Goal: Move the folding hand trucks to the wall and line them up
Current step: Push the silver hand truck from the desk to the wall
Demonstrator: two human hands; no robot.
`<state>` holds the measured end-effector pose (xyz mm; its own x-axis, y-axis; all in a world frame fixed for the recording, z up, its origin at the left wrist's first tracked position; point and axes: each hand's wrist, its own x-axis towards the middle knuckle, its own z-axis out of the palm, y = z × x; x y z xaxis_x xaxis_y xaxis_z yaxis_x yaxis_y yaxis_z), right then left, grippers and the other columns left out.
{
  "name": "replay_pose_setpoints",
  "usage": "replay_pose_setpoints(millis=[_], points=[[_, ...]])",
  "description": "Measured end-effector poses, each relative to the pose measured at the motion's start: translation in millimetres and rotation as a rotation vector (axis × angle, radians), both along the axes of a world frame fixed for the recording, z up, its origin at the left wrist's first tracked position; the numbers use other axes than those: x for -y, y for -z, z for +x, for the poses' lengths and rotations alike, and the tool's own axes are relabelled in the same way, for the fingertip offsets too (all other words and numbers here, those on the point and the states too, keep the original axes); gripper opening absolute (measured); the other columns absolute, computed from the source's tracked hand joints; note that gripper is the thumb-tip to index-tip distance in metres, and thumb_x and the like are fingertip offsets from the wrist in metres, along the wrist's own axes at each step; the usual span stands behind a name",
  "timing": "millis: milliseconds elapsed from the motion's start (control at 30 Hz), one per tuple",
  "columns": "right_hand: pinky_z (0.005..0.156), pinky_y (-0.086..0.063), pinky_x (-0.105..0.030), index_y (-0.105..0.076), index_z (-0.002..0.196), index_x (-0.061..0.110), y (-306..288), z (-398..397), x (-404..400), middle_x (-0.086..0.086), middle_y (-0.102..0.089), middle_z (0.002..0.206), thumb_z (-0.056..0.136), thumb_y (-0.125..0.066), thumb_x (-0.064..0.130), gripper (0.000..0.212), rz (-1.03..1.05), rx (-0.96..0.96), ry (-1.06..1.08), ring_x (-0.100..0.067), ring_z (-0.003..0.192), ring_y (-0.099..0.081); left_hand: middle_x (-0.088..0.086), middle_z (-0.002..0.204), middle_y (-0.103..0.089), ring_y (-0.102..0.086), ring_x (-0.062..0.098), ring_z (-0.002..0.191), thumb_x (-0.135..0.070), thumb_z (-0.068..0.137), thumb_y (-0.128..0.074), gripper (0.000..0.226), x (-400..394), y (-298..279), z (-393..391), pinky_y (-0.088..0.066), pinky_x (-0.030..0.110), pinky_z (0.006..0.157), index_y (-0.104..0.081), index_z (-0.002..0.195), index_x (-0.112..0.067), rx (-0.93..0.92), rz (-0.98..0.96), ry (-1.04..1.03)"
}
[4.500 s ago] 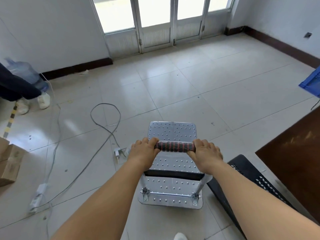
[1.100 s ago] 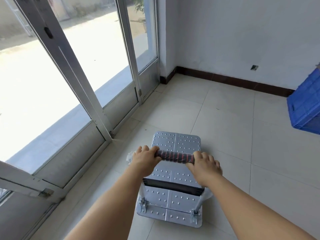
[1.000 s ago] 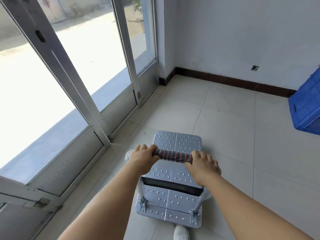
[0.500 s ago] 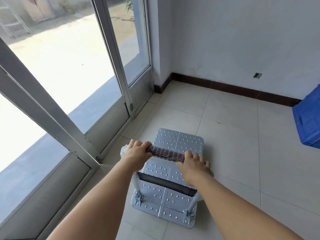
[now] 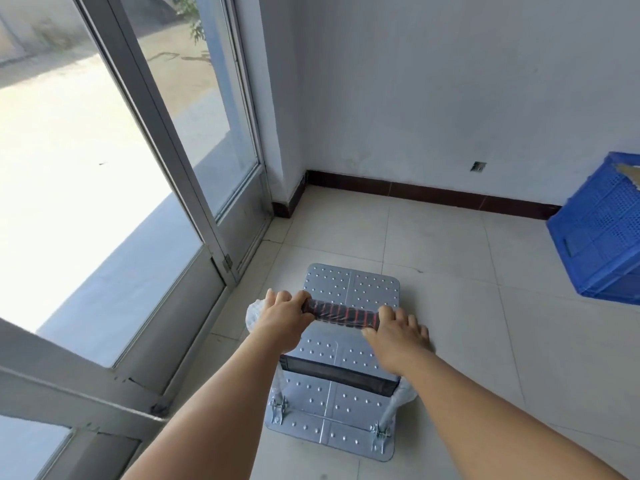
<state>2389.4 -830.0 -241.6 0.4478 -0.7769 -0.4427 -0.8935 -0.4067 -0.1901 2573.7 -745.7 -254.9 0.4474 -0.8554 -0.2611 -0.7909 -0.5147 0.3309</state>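
- Glass doors [image 5: 114,188] in grey metal frames fill the left side, with bright pavement outside.
- The left hand [image 5: 282,318] curls tightly round the left end of a black handle grip [image 5: 343,314] with red stripes.
- The folding hand truck [image 5: 349,287] stands on the tiled floor [image 5: 457,292] just beside the doors, its studded silver platform pointing toward the white wall [image 5: 433,84] ahead, near the corner but not touching it.
- The right hand [image 5: 394,332] wraps the grip's right end, fingers curled over.
- A blue plastic crate [image 5: 604,233] sits by the wall at far right, well apart from the truck.
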Motion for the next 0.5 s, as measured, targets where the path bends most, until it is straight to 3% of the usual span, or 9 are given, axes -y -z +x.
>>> replay_pose_setpoints(millis=[300,500], points=[[0.106,-0.026,-0.039,-0.034,0.127,0.019,-1,61,100,-0.008,-0.037,0.139,0.097,-0.032,0.048,0.042,0.016,0.017,0.051,-0.028,0.125,-0.034,0.006,0.126,-0.045,-0.03,0.025,0.116,-0.034,0.097,-0.041,0.033,108,-3,61,-0.027,0.031,0.101,-0.041,0.13,-0.029,0.019,0.013,0.057],[0.103,-0.027,-0.038,-0.032,0.127,0.019,-4,91,180,-0.008,-0.037,0.137,0.098,-0.03,0.048,0.041,0.005,0.027,0.032,-0.028,0.124,-0.035,0.003,0.136,-0.039,-0.024,0.029,0.129,-0.034,0.097,-0.04,0.04,189,-7,91,-0.025,0.039,0.108,-0.036,0.136,-0.028,0.064,0.039,0.056]])
